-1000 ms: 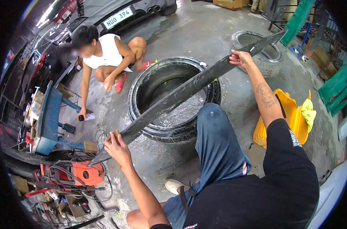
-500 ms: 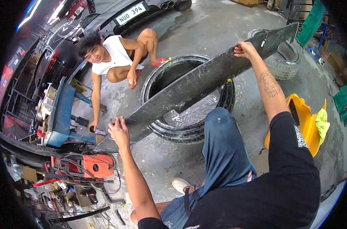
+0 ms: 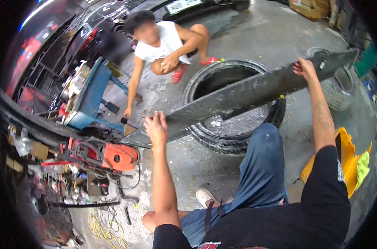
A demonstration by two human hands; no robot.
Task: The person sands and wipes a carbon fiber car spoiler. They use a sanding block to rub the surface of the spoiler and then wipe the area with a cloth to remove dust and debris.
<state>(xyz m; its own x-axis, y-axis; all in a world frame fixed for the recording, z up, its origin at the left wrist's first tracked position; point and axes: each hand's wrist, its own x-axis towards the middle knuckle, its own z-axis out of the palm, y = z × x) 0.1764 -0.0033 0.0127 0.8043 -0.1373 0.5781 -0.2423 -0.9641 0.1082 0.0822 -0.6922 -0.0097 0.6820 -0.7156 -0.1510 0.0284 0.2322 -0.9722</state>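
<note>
A long, flat dark panel (image 3: 238, 96), scuffed and pale-speckled, slants across in front of me from lower left to upper right. Near its left end my left hand (image 3: 156, 129) grips the upper edge, fingers closed on it. Farther along, my right hand (image 3: 305, 69) is closed over the same edge near the right end. Below and behind the panel lies a big black tyre (image 3: 213, 143) on its side, wet and shiny inside. The panel crosses above its opening; whether the two touch I cannot tell.
A person in a white sleeveless top (image 3: 168, 39) squats beyond the tyre, one hand (image 3: 128, 112) on a small dark-topped object. A blue metal stand (image 3: 86, 106) and an orange pressure washer (image 3: 120, 157) are left; another tyre (image 3: 337, 93) and yellow plastic container (image 3: 348, 159) are right.
My view has swung, so the scene sits farther right in the picture. Both hands keep hold of the panel, which stays over the tyre.
</note>
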